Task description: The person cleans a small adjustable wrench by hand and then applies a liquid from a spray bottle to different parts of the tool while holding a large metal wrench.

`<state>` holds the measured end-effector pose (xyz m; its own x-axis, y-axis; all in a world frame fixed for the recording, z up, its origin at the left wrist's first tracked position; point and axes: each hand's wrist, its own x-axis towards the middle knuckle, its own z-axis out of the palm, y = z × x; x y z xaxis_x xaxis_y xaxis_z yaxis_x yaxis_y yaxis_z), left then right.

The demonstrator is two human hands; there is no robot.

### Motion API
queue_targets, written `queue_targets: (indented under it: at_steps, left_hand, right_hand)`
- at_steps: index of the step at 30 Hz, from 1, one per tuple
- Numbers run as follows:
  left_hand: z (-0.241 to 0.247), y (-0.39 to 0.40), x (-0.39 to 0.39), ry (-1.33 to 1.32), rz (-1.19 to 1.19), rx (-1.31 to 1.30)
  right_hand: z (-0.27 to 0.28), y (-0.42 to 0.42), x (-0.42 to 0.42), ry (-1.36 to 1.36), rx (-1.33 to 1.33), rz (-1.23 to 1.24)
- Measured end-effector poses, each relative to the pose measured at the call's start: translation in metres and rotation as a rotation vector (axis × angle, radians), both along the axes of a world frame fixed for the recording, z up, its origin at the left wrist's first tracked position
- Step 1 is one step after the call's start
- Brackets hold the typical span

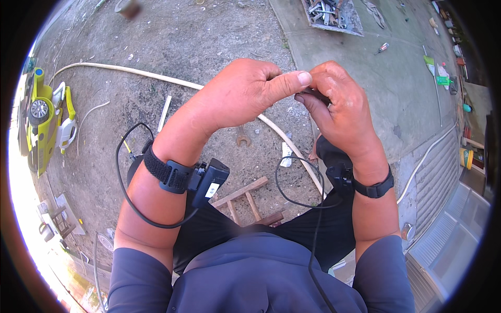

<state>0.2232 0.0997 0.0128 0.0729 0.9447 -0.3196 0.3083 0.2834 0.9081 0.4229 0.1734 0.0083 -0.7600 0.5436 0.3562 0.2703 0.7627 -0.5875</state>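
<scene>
In front of me my right hand (340, 103) pinches a small dark piece (320, 96) between thumb and fingers. Most of that piece is covered, so its kind is unclear. My left hand (248, 92) meets the right one, its thumb tip at the right fingers. The left fingers curl out of sight behind the hand, and whether they also grip the dark piece cannot be seen. On the ground below the left hand lies an open-end wrench (243, 140), its upper part hidden by the hand.
A wooden frame (244, 193) lies between my legs. A pale hose (137, 71) crosses the ground. Ahead right are a metal tray (354, 27) of wrenches and a screwdriver (382, 48). A yellow-green toy car (43, 121) lies at left. Black cables (278, 184) hang by my wrists.
</scene>
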Motion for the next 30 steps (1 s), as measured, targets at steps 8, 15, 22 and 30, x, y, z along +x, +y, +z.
queue_targets:
  at_steps: [8, 15, 22, 30]
  left_hand:
    - [-0.0058, 0.0001, 0.0006, 0.013, 0.028, 0.016]
    - [-0.0062, -0.0011, 0.0026, 0.009, 0.039, 0.036]
    - [-0.0051, -0.0003, -0.0009, 0.025, 0.024, 0.01]
    - [-0.0054, -0.0012, 0.001, -0.003, 0.042, 0.03]
  right_hand:
    - [0.0012, -0.0045, -0.0035, -0.014, -0.066, -0.061]
    - [-0.0014, -0.001, -0.0001, -0.054, -0.016, -0.04]
    - [-0.0025, -0.0006, -0.0022, -0.004, -0.038, -0.005]
    - [0.0021, -0.0049, -0.0043, -0.035, -0.087, -0.084]
